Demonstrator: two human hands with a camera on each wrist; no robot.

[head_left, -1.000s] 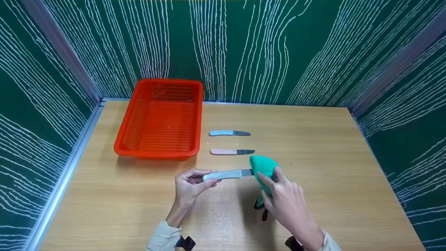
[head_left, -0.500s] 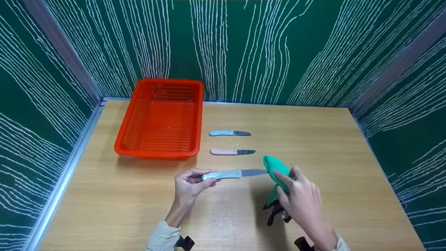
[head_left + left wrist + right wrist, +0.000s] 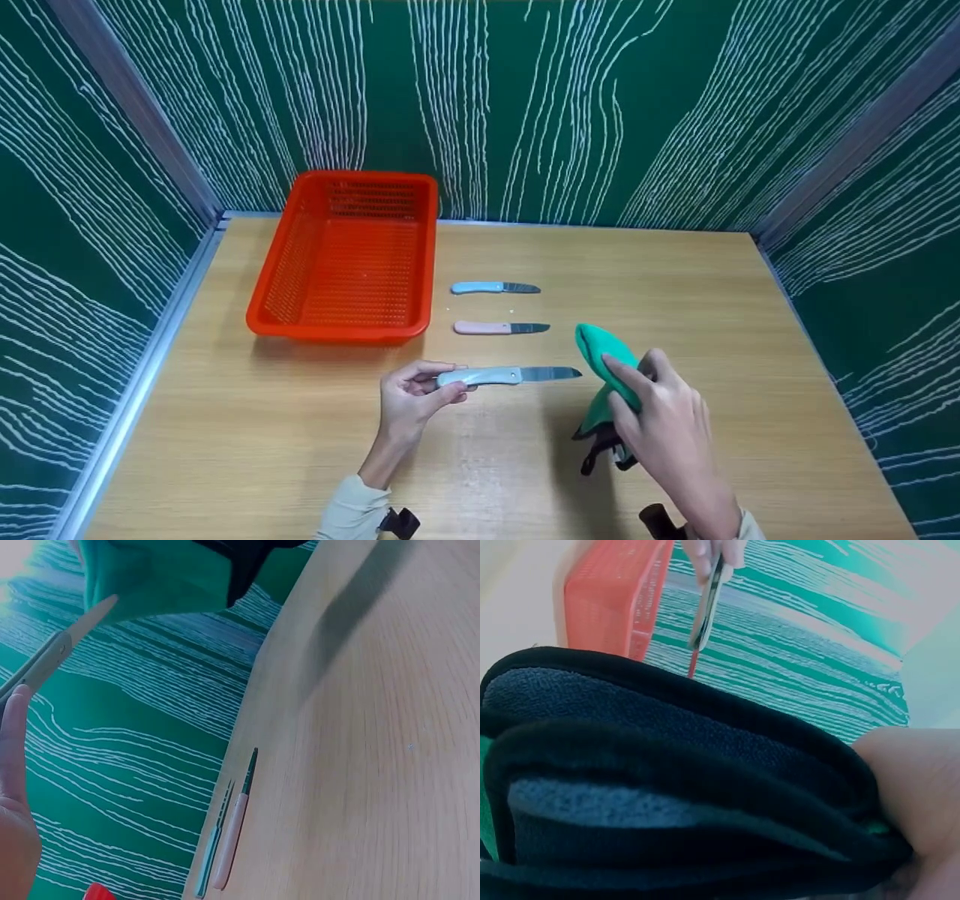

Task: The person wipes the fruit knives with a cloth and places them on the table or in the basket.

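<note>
My left hand (image 3: 411, 401) pinches a folding knife by the end of its pale blue handle (image 3: 484, 376), above the table. The knife's bare blade (image 3: 550, 373) points right. In my right hand (image 3: 664, 424) is a folded green cloth (image 3: 609, 352) with black edging, its top just right of the blade tip and a dark loop hanging below. The right wrist view shows the cloth's grey lining (image 3: 615, 802) and black border up close. On the table behind lie a pink-handled knife (image 3: 482, 328) and a blue-handled knife (image 3: 477, 287), both unfolded with blades to the right.
A red plastic basket (image 3: 341, 330) with perforated sides stands at the back left of the wooden table (image 3: 675, 285), left of the two lying knives. Green panels (image 3: 682, 45) with white wavy lines enclose the back and sides.
My right hand has drawn the green cloth to the right, off the blade, which was partly covered and now shows whole. My left hand has stayed almost still with the knife.
</note>
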